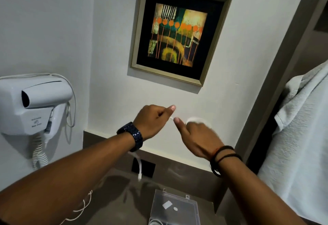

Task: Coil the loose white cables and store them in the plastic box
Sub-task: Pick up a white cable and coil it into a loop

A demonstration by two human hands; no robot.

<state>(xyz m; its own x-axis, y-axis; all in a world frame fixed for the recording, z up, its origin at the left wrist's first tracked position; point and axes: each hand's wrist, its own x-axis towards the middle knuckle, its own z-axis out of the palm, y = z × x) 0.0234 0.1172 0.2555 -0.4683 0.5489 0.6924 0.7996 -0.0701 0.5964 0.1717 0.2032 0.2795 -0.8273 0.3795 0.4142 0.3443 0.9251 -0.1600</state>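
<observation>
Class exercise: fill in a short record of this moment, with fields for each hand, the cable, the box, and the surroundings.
left hand: raised, fingers pinching white cable
right hand: raised, holding coiled loops of the cable
white cable: partly coiled, one end dangling below the hands
plastic box: clear, lid open, on the counter below
other cable: loose on counter, bottom left
surroundings: hair dryer on wall, framed picture, towel

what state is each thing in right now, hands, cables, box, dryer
left hand: raised, pinching a white cable
right hand: raised, white cable looped around it
cable end: hanging loose below the left wrist
braided cord: loose on the counter
plastic box: open, lid up, something white inside
hair dryer: docked in its wall holder
towel: hanging at right
</observation>
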